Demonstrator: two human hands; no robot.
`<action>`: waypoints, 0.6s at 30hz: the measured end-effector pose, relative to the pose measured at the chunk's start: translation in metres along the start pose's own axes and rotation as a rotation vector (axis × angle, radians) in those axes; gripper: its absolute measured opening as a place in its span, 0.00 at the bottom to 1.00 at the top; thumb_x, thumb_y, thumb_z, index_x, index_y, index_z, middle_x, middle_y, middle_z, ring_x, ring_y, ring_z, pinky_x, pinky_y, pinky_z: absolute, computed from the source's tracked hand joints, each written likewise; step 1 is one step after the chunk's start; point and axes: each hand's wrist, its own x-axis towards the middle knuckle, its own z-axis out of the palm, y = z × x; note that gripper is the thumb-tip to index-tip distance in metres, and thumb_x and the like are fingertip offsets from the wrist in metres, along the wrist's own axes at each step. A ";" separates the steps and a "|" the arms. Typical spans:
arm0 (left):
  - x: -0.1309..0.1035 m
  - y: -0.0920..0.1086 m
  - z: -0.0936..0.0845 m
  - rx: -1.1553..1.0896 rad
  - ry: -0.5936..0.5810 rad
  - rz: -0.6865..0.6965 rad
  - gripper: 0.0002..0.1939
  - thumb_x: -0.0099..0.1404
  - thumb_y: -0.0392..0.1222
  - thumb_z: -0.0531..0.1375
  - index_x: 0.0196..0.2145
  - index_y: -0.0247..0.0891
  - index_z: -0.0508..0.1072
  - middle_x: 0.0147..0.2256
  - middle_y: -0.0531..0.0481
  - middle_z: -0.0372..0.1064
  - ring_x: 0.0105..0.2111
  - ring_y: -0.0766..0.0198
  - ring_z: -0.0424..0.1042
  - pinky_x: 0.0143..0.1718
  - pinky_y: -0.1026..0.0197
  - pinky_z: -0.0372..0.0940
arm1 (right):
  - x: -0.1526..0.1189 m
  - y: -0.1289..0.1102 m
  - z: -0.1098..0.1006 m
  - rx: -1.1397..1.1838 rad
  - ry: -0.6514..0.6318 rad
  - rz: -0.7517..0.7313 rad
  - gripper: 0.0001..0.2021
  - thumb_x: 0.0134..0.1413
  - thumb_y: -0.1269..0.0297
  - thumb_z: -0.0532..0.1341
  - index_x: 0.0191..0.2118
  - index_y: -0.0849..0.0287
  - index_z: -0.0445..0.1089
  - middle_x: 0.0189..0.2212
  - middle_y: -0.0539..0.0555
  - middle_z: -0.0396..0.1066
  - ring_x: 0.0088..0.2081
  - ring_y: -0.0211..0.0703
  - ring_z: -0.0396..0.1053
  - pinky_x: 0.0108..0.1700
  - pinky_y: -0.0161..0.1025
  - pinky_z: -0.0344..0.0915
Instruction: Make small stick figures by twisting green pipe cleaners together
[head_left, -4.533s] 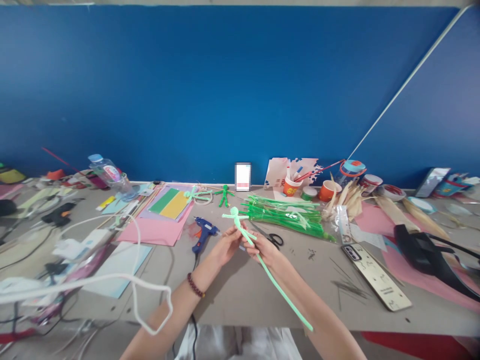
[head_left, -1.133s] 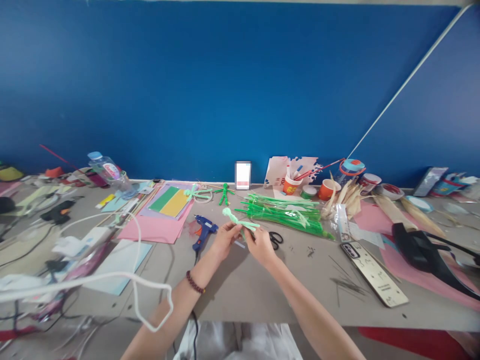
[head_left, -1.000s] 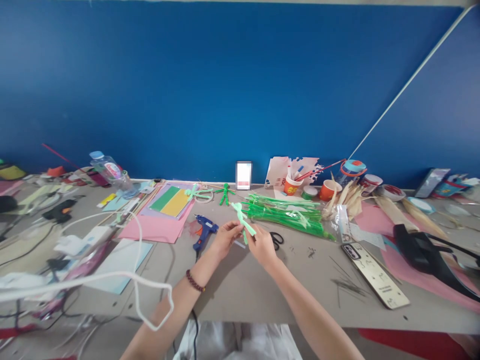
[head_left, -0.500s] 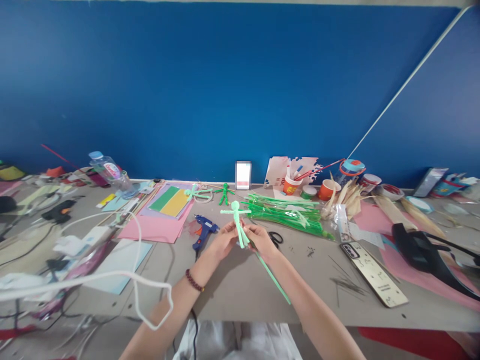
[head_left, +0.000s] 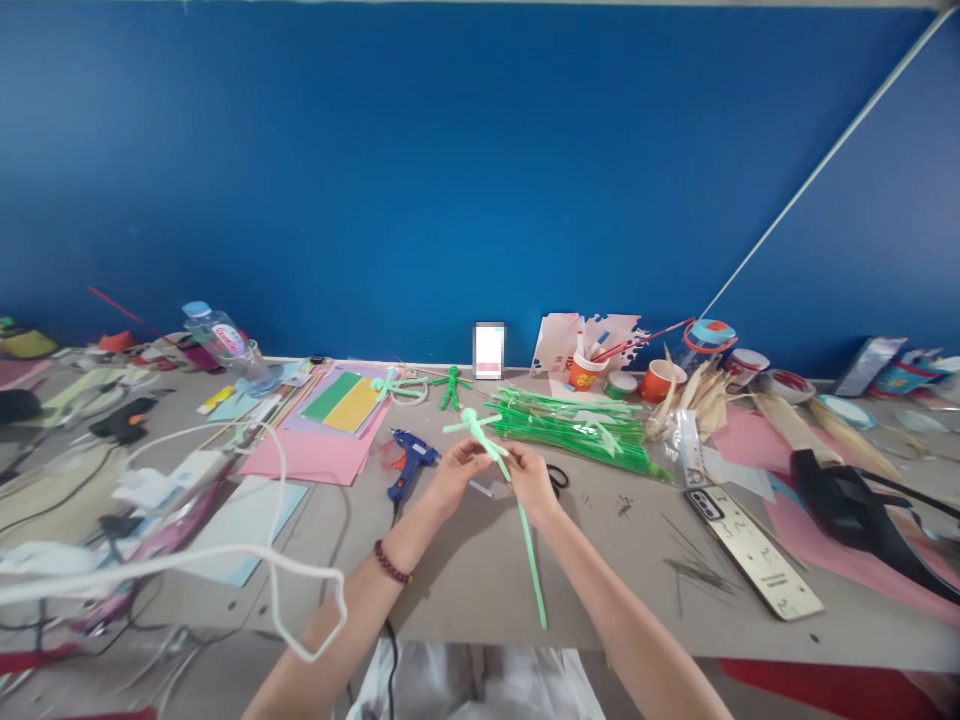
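Note:
A light green pipe-cleaner figure (head_left: 480, 436), with a round head and two arms, is held tilted over the middle of the desk. My left hand (head_left: 459, 474) grips its body from the left, fingers closed. On the other side my right hand (head_left: 531, 482) pinches the lower legs. A long light green pipe cleaner (head_left: 534, 570) trails from under my right hand toward the desk's front edge; whether it joins the figure is hidden by the fingers. A short whitish stick (head_left: 481, 488) lies beneath the hands. Behind stands a darker green pipe-cleaner figure (head_left: 451, 388).
A blue glue gun (head_left: 411, 462) lies left of my hands, with black scissors (head_left: 556, 478) at the right. Behind is a bundle of green pipe cleaners (head_left: 574, 428). A patterned phone (head_left: 754, 552) lies right; a white cable (head_left: 300, 570) loops at the left.
The figure has tilted, its head leaning left and its legs swinging to the right. The trailing pipe cleaner now hangs more steeply toward the front. Both hands remain around the figure.

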 end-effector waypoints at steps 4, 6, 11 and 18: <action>0.000 0.000 0.001 0.043 -0.008 -0.019 0.14 0.48 0.40 0.68 0.35 0.37 0.76 0.32 0.49 0.71 0.30 0.67 0.67 0.37 0.63 0.61 | -0.003 -0.003 -0.007 -0.508 0.213 -0.441 0.12 0.58 0.60 0.52 0.32 0.59 0.70 0.29 0.55 0.71 0.31 0.42 0.66 0.34 0.38 0.62; -0.003 0.003 0.003 0.038 -0.043 -0.027 0.15 0.48 0.39 0.68 0.36 0.38 0.76 0.32 0.49 0.71 0.32 0.66 0.67 0.38 0.63 0.61 | -0.006 -0.004 -0.010 -0.683 0.237 -0.575 0.13 0.60 0.64 0.49 0.35 0.58 0.70 0.31 0.57 0.72 0.34 0.45 0.68 0.37 0.39 0.62; -0.010 0.012 0.010 0.089 -0.083 -0.038 0.28 0.41 0.38 0.71 0.43 0.41 0.74 0.35 0.49 0.71 0.33 0.64 0.67 0.35 0.63 0.62 | -0.008 -0.003 -0.010 -0.879 0.248 -0.698 0.13 0.63 0.66 0.48 0.40 0.58 0.70 0.33 0.58 0.73 0.36 0.45 0.69 0.39 0.39 0.63; -0.002 0.001 0.003 0.163 0.142 0.079 0.13 0.50 0.49 0.66 0.24 0.34 0.74 0.22 0.53 0.65 0.24 0.69 0.62 0.30 0.65 0.58 | -0.011 -0.001 -0.003 -0.972 0.117 -0.712 0.14 0.63 0.65 0.48 0.38 0.59 0.71 0.28 0.56 0.72 0.32 0.44 0.68 0.35 0.37 0.61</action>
